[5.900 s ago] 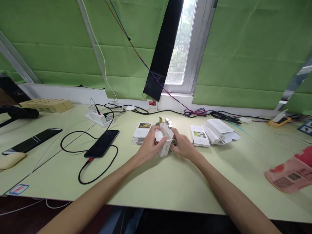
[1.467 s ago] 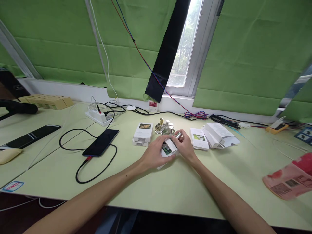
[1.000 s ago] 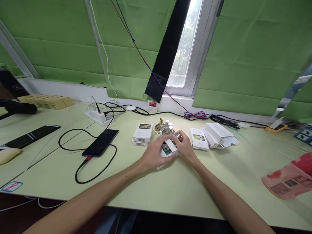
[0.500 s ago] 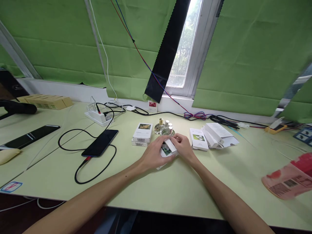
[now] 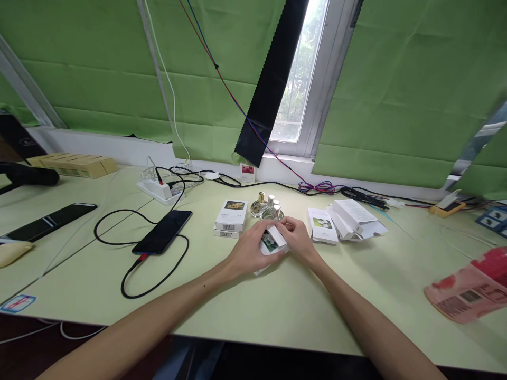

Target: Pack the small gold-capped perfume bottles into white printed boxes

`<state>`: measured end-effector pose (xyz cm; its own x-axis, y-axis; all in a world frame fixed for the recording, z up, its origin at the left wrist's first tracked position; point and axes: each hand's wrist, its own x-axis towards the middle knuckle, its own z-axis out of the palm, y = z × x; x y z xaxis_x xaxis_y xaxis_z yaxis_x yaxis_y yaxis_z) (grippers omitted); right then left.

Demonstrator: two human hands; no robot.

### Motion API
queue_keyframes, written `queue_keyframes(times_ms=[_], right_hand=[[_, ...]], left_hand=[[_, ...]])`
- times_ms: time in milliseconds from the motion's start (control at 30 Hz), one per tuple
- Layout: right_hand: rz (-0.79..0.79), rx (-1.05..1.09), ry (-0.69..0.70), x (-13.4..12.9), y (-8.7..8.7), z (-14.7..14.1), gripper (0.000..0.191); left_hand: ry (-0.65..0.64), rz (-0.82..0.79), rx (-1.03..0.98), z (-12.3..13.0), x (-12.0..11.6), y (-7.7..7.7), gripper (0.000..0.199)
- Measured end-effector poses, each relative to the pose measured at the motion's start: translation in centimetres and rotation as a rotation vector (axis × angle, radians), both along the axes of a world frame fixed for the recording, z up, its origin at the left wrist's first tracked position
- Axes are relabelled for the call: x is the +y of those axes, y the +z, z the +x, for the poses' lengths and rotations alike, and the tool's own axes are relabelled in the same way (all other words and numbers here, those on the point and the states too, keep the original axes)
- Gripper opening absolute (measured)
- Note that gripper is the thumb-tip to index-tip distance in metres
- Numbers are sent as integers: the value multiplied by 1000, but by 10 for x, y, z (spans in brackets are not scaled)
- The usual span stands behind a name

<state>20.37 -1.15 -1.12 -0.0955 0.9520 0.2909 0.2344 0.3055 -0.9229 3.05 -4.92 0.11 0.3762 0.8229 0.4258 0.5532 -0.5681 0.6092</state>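
My left hand (image 5: 252,247) is wrapped round a small white box (image 5: 272,241) with a green and white picture. My right hand (image 5: 296,238) grips the box's upper right end, fingers bent together. Just behind the hands stand several round glass bottles (image 5: 271,210) with gold and silver caps. Two stacked white boxes (image 5: 232,214) lie left of them. On the right are a flat white box (image 5: 323,226) with a flower picture and opened white cartons (image 5: 354,219). Part of another white piece shows under the held box.
A black phone (image 5: 162,232) with a looped cable and a power strip (image 5: 159,191) are on the left. Yellow boxes (image 5: 79,165) stand at the back left. A pink cup (image 5: 469,287) lies at the right. Cables run along the wall, and a yellow device (image 5: 447,208) sits at the back right.
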Motion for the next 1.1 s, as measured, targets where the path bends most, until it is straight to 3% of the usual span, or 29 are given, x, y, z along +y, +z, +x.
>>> queue_keyframes(times_ms=[1100], right_hand=[[9,-8,29,4,0,2,33]], left_hand=[[19,-5,9,-1,-1,-3,65]])
